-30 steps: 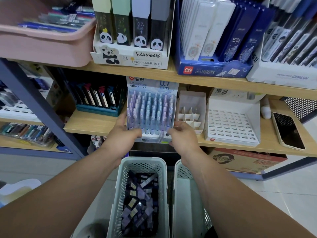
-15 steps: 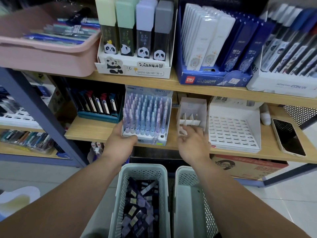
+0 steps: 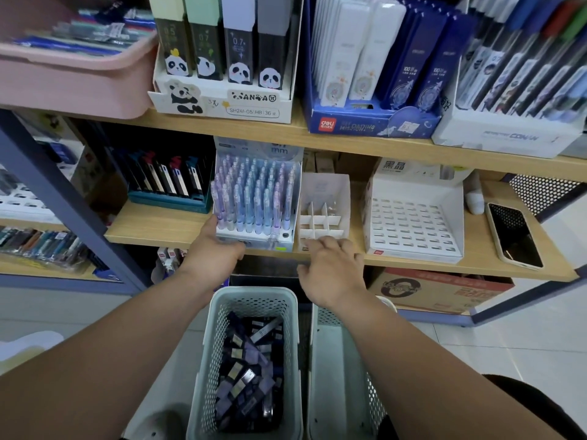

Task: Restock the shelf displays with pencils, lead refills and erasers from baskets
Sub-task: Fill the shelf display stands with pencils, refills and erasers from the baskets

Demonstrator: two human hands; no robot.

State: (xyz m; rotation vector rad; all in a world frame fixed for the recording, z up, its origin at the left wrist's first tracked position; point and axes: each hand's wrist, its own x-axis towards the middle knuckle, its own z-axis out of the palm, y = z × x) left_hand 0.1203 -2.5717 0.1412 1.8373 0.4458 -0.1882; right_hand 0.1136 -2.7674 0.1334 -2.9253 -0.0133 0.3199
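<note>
Dozens of pastel pencils (image 3: 254, 195) are stood in a white display stand (image 3: 257, 239) on the middle shelf (image 3: 165, 223). The stand's left front corner is touched by the left hand (image 3: 213, 258), thumb against its side, nothing gripped. The right hand (image 3: 330, 274) is held loose and empty before a divided white box (image 3: 322, 214). A slotted white tray (image 3: 413, 223) and a phone (image 3: 514, 235) are set further right. Below, a basket (image 3: 251, 360) of dark refill packs and a second basket (image 3: 343, 376) are seen. Compared with a second ago, the stand is pushed further back and the right hand is withdrawn from it.
</note>
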